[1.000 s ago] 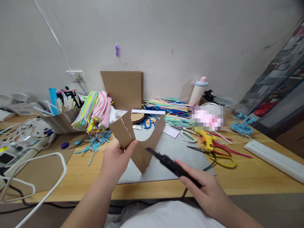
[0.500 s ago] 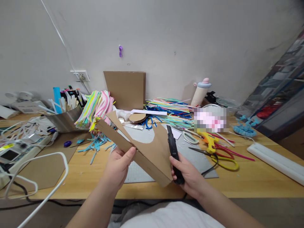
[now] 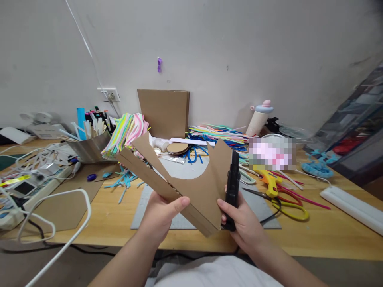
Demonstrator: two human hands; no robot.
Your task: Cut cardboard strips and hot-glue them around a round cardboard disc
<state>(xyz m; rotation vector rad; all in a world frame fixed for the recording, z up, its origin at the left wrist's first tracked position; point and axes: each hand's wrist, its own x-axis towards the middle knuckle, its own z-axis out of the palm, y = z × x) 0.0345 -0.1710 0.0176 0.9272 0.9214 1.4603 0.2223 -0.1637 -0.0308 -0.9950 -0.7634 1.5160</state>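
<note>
- Left hand [image 3: 163,213]: fingers closed on folded brown cardboard piece [image 3: 199,195], thumb flat on the near strip, other fingers mostly hidden behind.
- Cardboard piece: held tilted over the near part of the mat, between both hands; wide curved cut-out in the upper edge, narrow strip folded along the near side, gap showing along part of the fold.
- Right hand [image 3: 243,223]: fingers wrapped around long black handheld tool [image 3: 232,187], thumb tip at the cardboard's right edge.
- Black tool: roughly upright, just beside the cardboard's right side.
- Flat grey work mat [image 3: 140,217]: on light wooden counter [image 3: 113,223], beneath the hands.
- Right of the mat: yellow glue gun [image 3: 271,183], next to dark-bladed scissors with yellow handles [image 3: 295,212]; farther right, long white bar [image 3: 353,207] and light-blue ornament [image 3: 317,167].
- Behind the mat: round brown cardboard disc [image 3: 177,148], loose heap of coloured fuzzy stems [image 3: 220,131], cream bottle with blue and pink lid [image 3: 257,121].
- Against the wall: square brown cardboard panels [image 3: 163,113].
- Left side: pastel bundle of fuzzy stems [image 3: 128,129] beside curved metal holder [image 3: 92,150] filled with sticks; in the foreground, white looped bar [image 3: 86,203].
</note>
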